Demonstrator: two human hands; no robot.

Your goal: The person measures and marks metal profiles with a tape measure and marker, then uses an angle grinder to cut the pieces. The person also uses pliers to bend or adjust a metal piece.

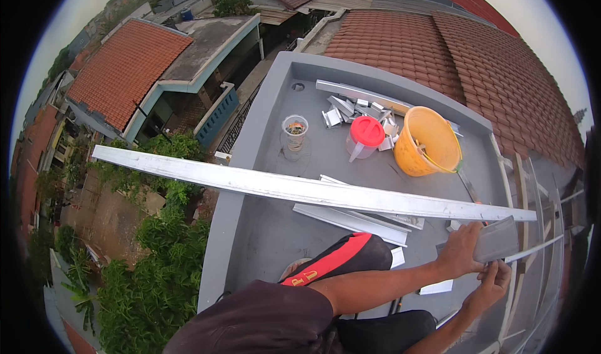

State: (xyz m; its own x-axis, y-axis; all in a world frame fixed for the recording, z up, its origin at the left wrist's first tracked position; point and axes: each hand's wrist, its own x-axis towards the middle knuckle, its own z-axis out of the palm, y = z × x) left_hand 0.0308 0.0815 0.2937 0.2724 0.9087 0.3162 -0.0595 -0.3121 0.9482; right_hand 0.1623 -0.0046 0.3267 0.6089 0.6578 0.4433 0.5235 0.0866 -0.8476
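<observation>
My left hand (460, 252) is closed on the left edge of a short, flat grey piece (496, 239), which looks like metal. Just below it, my right hand (493, 285) has its fingers pinched together at the piece's lower edge. What lies between those fingertips is too small to make out. A thin pale strip (535, 247) runs off to the right from beside the right fingertips. Past my hands, a long silver metal profile (313, 191) lies across the grey ledge, its left end jutting out over the parapet.
Shorter metal profiles (354, 221) lie beyond my knees. Farther off are a yellow bucket (416, 150), a red-lidded plastic jug (367, 133), metal offcuts (341, 106) and a clear cup (294, 131). The grey parapet (235, 216) edges a drop on the left, above trees (156, 279).
</observation>
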